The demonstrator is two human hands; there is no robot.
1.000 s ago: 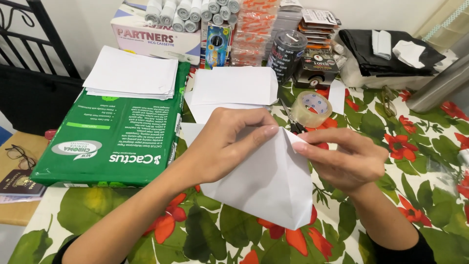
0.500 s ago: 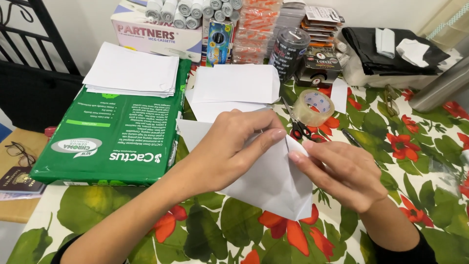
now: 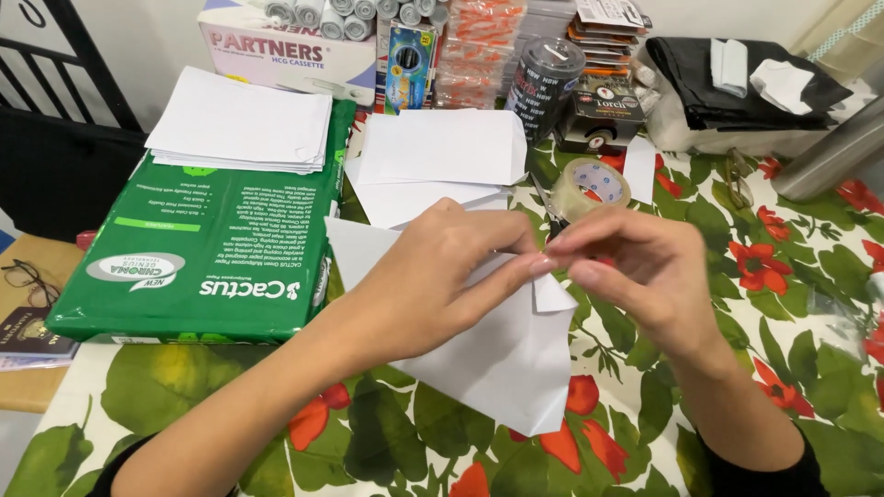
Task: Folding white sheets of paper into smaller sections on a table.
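A folded white paper sheet [image 3: 502,354] lies on the flowered tablecloth [image 3: 737,221] in front of me. My left hand [image 3: 433,276] rests flat on the sheet with its fingers stretched to the right, pinning a fold. My right hand [image 3: 635,267] meets those fingertips and pinches a small folded flap at the sheet's upper right edge. Behind my hands lie more folded white sheets [image 3: 442,152], a roll of clear tape [image 3: 594,184] and a pair of scissors [image 3: 550,210], partly hidden by my fingers.
A green ream pack [image 3: 212,248] with a stack of white sheets [image 3: 244,120] on it lies at the left. Boxes, a dark jar [image 3: 546,78] and a black bag [image 3: 746,83] line the back. Glasses [image 3: 28,281] rest on a wooden surface far left.
Both hands have shifted up along the sheet's right edge. The right hand rose from the sheet's side and now pinches a small flap at the top, touching the left fingertips.
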